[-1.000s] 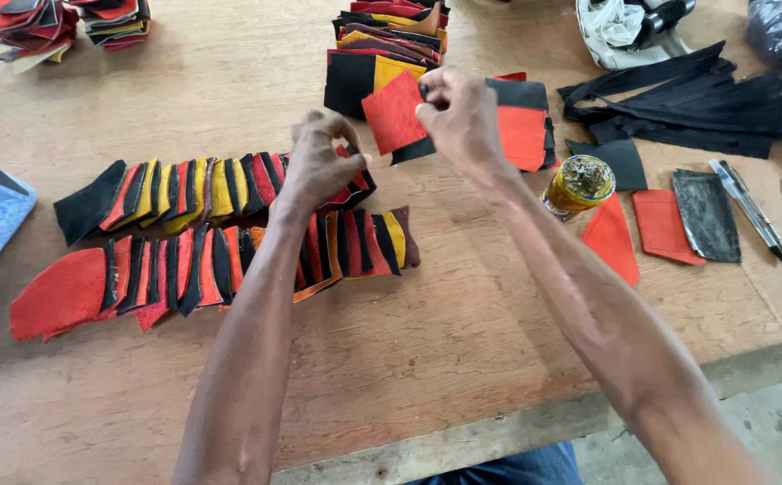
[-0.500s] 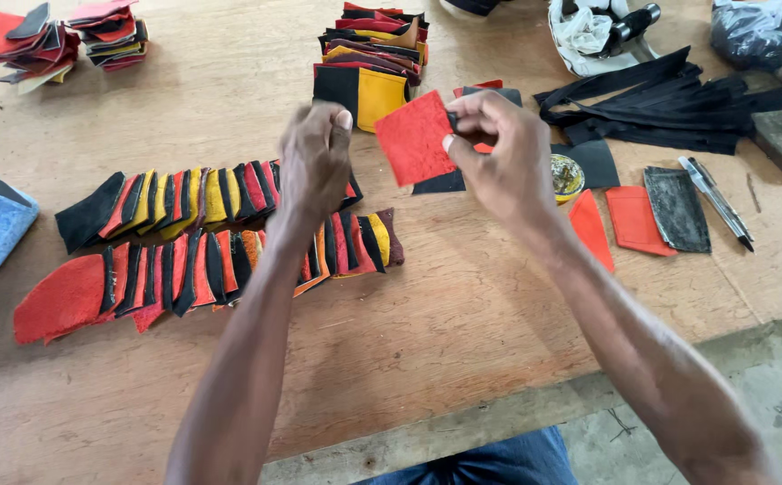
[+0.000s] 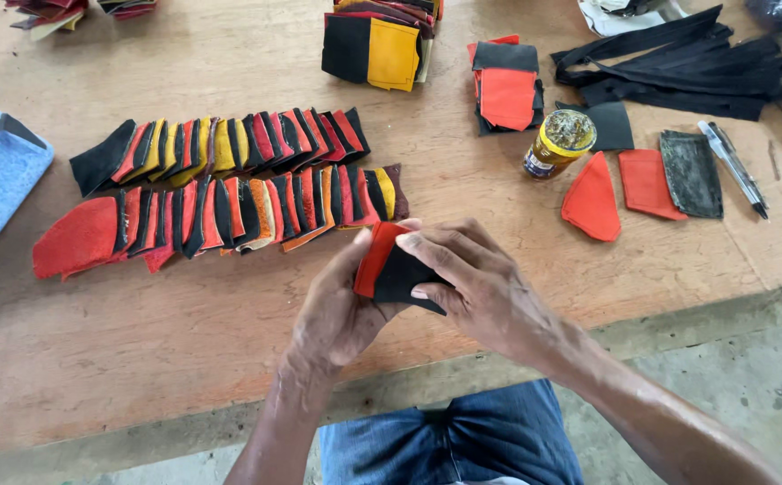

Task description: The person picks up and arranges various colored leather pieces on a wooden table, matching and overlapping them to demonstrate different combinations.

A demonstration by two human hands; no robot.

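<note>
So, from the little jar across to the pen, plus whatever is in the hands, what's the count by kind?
red-and-black piece, held in both hands: 1
jar: 1
pen: 1
red pieces lying flat: 2
dark pieces lying flat: 2
Total: 7

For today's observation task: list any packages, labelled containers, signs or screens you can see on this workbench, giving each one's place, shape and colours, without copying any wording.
Small jar: stands right of centre on the wooden table, beside the red and black stack; round, yellow label, smeared dark lid.
Signs or screens: none in view.
Both hands hold a folded red and black piece, which carries no label.
</note>
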